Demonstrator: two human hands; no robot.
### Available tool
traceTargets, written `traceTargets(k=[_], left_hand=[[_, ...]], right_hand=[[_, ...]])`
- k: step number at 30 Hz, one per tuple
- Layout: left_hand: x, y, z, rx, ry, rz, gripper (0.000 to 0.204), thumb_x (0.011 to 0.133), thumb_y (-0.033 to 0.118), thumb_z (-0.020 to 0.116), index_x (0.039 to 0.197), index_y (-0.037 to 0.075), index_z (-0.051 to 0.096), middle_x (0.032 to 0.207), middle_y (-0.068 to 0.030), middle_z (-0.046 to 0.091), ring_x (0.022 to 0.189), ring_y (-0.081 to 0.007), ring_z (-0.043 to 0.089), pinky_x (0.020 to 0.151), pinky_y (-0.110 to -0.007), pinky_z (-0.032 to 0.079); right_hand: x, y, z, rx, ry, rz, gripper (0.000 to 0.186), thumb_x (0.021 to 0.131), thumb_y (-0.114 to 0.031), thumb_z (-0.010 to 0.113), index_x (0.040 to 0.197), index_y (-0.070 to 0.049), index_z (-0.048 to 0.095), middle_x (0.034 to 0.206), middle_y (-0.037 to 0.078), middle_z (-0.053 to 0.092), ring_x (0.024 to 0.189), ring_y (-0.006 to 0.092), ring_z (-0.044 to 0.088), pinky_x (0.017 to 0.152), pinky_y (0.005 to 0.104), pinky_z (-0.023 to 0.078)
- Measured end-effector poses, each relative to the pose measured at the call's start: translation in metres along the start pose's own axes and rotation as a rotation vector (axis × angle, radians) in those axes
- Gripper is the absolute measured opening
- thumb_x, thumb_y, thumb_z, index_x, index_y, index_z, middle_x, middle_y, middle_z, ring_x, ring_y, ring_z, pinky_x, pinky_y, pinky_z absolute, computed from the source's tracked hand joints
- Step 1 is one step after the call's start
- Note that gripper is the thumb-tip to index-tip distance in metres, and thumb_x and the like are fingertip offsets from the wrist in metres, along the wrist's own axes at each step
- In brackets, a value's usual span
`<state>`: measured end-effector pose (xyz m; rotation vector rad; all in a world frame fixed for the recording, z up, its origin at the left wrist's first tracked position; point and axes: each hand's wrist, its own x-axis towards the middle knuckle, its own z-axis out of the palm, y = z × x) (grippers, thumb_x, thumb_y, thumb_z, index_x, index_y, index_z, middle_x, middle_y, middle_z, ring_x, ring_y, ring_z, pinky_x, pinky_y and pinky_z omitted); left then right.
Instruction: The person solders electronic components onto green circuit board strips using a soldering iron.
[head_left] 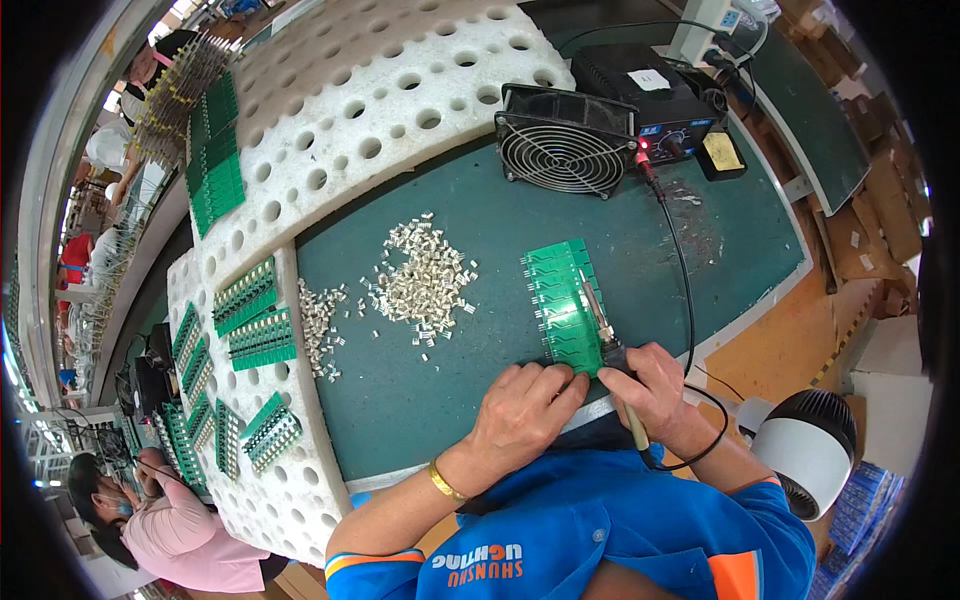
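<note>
A green circuit board [562,300] lies on the dark green mat in front of me, small silvery parts along its left edge. My left hand [525,412] is closed, its curled fingers at the board's near end; the fingertips are partly hidden. Held in my right hand [655,390] is a soldering iron [601,320], its metal tip pointing away from me over the board's right side. From its handle a dark cable loops round to the right. Left of the board is a loose pile of small white-and-metal connectors [422,280].
Behind the board stand a black fan [565,150] and a soldering station [650,100] with a sponge tray [722,155]. White foam sheets [330,170] hold several green boards [262,340] at left. A white cylindrical device [805,450] stands right. A co-worker in pink [185,540] sits lower left.
</note>
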<state>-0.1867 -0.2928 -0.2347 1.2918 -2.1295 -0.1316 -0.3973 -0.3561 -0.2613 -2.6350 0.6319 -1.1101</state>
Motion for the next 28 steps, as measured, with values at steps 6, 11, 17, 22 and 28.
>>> traceTargets(k=[6, 11, 17, 22, 28], left_hand=[[-0.0005, -0.0017, 0.0015, -0.028, 0.021, -0.002, 0.029, 0.074, 0.004, 0.070, 0.103, 0.008, 0.072, 0.091, -0.0036, 0.062, 0.069, -0.0187, 0.057, 0.059, -0.033, 0.044], [-0.0008, -0.0016, 0.0012, -0.034, 0.009, -0.002, 0.029, 0.074, 0.004, 0.070, 0.103, 0.007, 0.072, 0.091, -0.0039, 0.062, 0.070, -0.0189, 0.058, 0.059, -0.033, 0.045], [-0.0006, -0.0020, 0.0021, -0.055, 0.012, -0.016, 0.027, 0.075, 0.003, 0.071, 0.101, 0.007, 0.071, 0.090, -0.0039, 0.062, 0.069, -0.0191, 0.058, 0.059, -0.033, 0.045], [0.0002, -0.0019, 0.0020, -0.065, 0.017, -0.021, 0.025, 0.076, 0.003, 0.071, 0.101, 0.007, 0.071, 0.088, -0.0036, 0.062, 0.068, -0.0188, 0.058, 0.058, -0.033, 0.045], [-0.0002, -0.0021, 0.0023, -0.059, 0.014, -0.026, 0.025, 0.076, 0.002, 0.071, 0.100, 0.007, 0.072, 0.090, -0.0036, 0.063, 0.068, -0.0185, 0.057, 0.058, -0.033, 0.045]], right_hand=[[0.0023, -0.0009, 0.0001, 0.000, 0.010, 0.000, 0.046, 0.073, -0.009, 0.071, 0.118, -0.011, 0.062, 0.090, 0.012, 0.056, 0.064, 0.0236, 0.054, 0.055, 0.0352, 0.044], [0.0036, -0.0022, 0.0013, -0.018, 0.030, 0.015, 0.047, 0.073, -0.003, 0.074, 0.117, -0.012, 0.060, 0.089, 0.011, 0.056, 0.063, 0.0233, 0.054, 0.054, 0.0354, 0.043], [0.0037, -0.0020, 0.0039, -0.032, 0.052, 0.016, 0.048, 0.072, 0.000, 0.075, 0.116, -0.012, 0.060, 0.088, 0.010, 0.056, 0.061, 0.0228, 0.053, 0.053, 0.0349, 0.043], [0.0027, -0.0018, 0.0040, -0.031, 0.046, 0.020, 0.048, 0.072, 0.000, 0.075, 0.116, -0.012, 0.060, 0.088, 0.010, 0.056, 0.061, 0.0228, 0.053, 0.053, 0.0349, 0.043], [0.0035, -0.0026, 0.0034, -0.027, 0.034, 0.030, 0.050, 0.072, -0.001, 0.076, 0.117, -0.013, 0.060, 0.092, 0.011, 0.056, 0.062, 0.0234, 0.054, 0.053, 0.0359, 0.043]])
